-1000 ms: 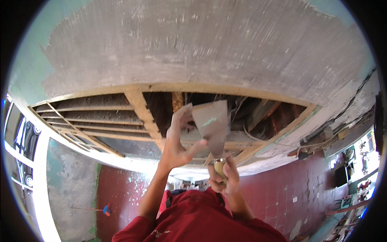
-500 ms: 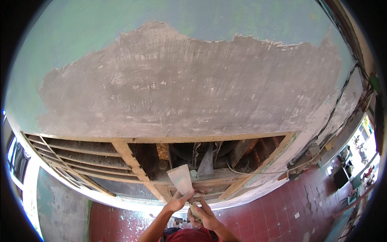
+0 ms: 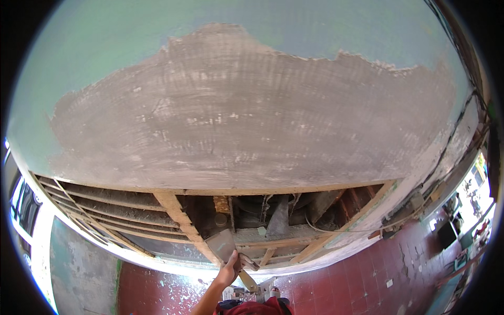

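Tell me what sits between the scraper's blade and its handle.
The left hand: in the head view it covers that stretch, with the scraper's blade showing up and left of it and the handle below.

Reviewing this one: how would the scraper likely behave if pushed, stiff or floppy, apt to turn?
The scraper is probably fairly stiff, as its broad blade looks flat, though the thin-looking edge might flex. The handle looks rounded, so it could turn in a loose grip. With the left hand near the blade, the handle end might swing if nudged.
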A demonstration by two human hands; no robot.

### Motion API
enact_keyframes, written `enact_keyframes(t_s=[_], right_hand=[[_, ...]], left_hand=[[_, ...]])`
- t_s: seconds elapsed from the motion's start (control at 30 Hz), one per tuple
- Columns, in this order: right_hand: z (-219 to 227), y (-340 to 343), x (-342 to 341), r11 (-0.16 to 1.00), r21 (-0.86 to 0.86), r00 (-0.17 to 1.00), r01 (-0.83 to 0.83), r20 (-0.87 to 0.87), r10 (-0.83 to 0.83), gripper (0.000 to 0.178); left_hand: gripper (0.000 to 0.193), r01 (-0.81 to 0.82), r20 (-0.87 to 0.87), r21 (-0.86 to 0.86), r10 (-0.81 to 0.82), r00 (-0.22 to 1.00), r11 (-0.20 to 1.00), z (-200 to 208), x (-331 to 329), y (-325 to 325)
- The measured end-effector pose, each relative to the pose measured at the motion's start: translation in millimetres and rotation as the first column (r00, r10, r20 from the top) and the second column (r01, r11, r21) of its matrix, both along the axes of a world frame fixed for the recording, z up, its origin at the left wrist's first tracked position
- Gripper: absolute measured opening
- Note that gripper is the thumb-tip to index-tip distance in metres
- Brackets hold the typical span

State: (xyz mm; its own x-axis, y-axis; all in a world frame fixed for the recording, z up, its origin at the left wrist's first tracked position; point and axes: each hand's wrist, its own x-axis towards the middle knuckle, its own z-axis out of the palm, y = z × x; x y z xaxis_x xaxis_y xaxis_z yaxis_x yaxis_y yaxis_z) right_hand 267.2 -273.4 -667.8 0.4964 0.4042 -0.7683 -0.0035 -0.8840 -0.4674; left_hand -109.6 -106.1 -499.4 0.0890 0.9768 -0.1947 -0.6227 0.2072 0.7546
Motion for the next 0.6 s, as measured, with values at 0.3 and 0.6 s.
enact_keyframes(t_s=[0.3, 0.6], right_hand=[[15, 27, -21, 0.995, -0.009, 0.994, -0.1, 0.045, 0.101, 0.031], [21, 31, -22, 0.989, -0.006, 0.987, -0.15, 0.062, 0.151, 0.032]], left_hand=[[0.032, -0.012, -0.054, -0.034, 0.01, 0.999, 0.999, 9, -4, -3], [0.037, 0.048, -0.089, 0.019, -0.046, 0.995, 0.999, -4, -7, -2]])
